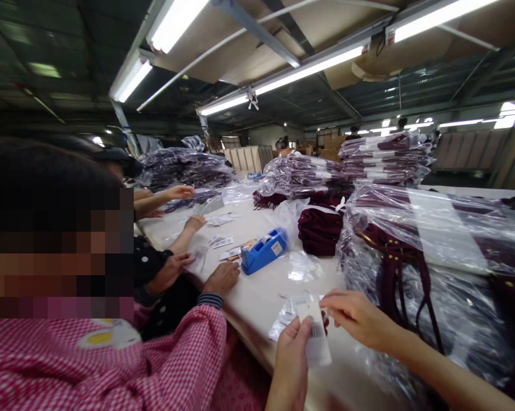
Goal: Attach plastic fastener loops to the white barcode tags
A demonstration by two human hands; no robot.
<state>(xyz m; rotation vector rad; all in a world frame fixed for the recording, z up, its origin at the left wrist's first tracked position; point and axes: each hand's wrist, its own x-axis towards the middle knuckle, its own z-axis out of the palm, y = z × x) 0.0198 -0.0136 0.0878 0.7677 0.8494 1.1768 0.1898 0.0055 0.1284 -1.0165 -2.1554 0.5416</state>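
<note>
**White tag [317,338] in hand above a cluttered counter [257,299]**

The left hand [292,349] is gripping the tag between thumb and fingers, its barcode facing the viewer. The right hand [355,317] is reaching in from the right, fingertips bunching at the tag's upper right edge; whether this grip is holding anything, one cannot tell. Clear plastic [278,328] is lying on the counter just behind the tag. To the left, a co-worker's hand [222,279], in a pink checked sleeve [201,337], is resting near a blue tape dispenser [261,258]. To the right, a plastic-wrapped maroon pack [437,220] is showing loose straps. Farther back, bagged stacks [386,160] are rising, and strip lights [311,71] are glowing overhead.
</note>
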